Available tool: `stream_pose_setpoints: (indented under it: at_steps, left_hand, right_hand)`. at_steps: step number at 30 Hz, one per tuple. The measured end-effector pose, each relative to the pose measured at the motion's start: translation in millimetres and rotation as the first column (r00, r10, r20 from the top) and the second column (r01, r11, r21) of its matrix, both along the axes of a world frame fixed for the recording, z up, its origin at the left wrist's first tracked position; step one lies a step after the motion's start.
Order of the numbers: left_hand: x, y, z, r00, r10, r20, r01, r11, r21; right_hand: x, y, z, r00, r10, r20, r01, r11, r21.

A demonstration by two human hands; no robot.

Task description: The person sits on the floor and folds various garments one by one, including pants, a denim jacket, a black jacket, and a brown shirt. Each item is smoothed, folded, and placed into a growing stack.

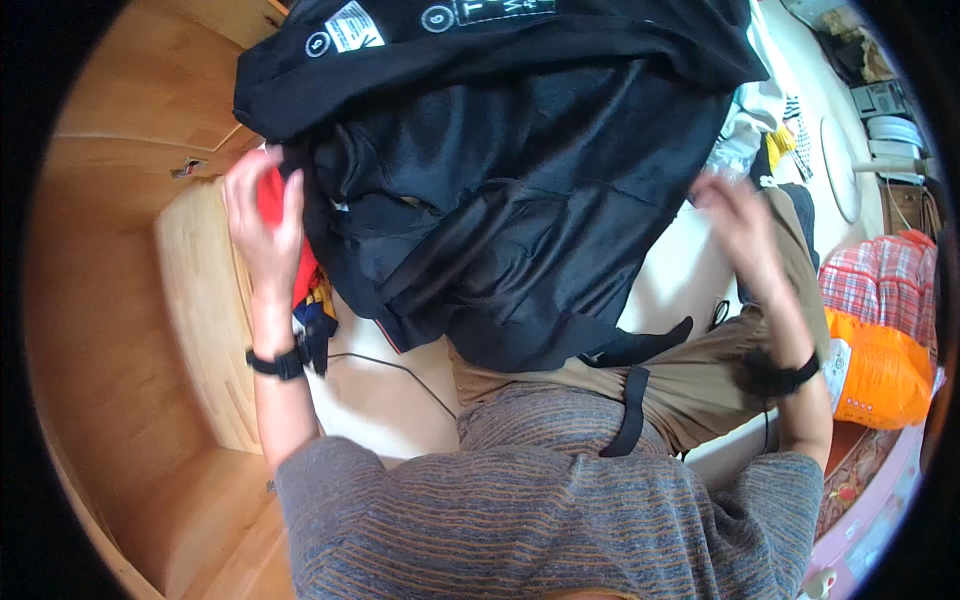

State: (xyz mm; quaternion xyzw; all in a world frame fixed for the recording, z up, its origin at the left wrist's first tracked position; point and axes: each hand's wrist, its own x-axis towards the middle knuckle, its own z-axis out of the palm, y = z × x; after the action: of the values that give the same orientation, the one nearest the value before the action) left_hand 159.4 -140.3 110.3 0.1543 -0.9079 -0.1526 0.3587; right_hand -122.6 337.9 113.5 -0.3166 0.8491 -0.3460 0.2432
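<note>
A large black garment (pixel 517 172) lies spread and wrinkled in front of me, its lower edge over my lap. White printed patches (pixel 352 28) bearing writing show near its far edge. My left hand (pixel 262 206) is at the garment's left side, thumb and fingers apart, with red cloth (pixel 271 199) visible behind it. On the other side, my right hand (pixel 739 225) hovers near the right edge of the garment, blurred, its fingers curled; I see nothing clearly held in it. Both wrists carry black straps.
Wooden cabinet panels (pixel 112 300) rise on my left, beside a pale wooden board (pixel 202 307). To the right are an orange plastic bag (pixel 881 371), a red plaid cloth bundle (pixel 885 281) and other clothes. A black cable (pixel 397 365) runs across the pale floor.
</note>
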Motion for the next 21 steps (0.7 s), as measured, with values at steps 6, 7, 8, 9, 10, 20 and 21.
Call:
stream_pose_setpoints:
  at_steps: [6, 7, 8, 9, 10, 20, 21]
  left_hand:
    - [82.0, 85.5, -47.1, 0.724, -0.405, 0.559, 0.321, 0.914, 0.247]
    - [88.5, 97.5, -60.7, 0.712, -0.373, 0.595, 0.331, 0.925, 0.185]
    - [93.5, 104.1, -72.7, 0.693, -0.329, 0.641, 0.285, 0.942, 0.175]
    - [97.2, 109.1, -83.7, 0.660, -0.269, 0.701, 0.235, 0.961, 0.147]
    - [97.7, 110.8, -94.2, 0.630, -0.221, 0.744, 0.175, 0.974, 0.142]
    - [112.7, 64.4, -107.0, 0.954, 0.126, 0.272, -0.190, 0.957, 0.220]
    - [115.0, 57.4, -103.4, 0.945, 0.166, 0.282, -0.227, 0.953, 0.199]
  right_hand:
    - [161.7, 6.0, -59.7, 0.865, 0.488, 0.112, -0.500, 0.827, 0.256]
    - [166.9, 2.7, -68.8, 0.883, 0.437, 0.172, -0.470, 0.825, 0.315]
    - [168.4, 1.0, -76.6, 0.888, 0.433, 0.153, -0.458, 0.813, 0.360]
    - [167.0, 0.1, -83.7, 0.881, 0.450, 0.145, -0.471, 0.808, 0.355]
    - [164.3, 0.0, -90.1, 0.879, 0.457, 0.135, -0.477, 0.834, 0.279]
    - [99.1, 29.7, -38.4, 0.668, -0.180, 0.722, 0.349, 0.933, -0.090]
    - [81.2, 38.5, -22.9, 0.753, -0.304, 0.583, 0.474, 0.865, -0.162]
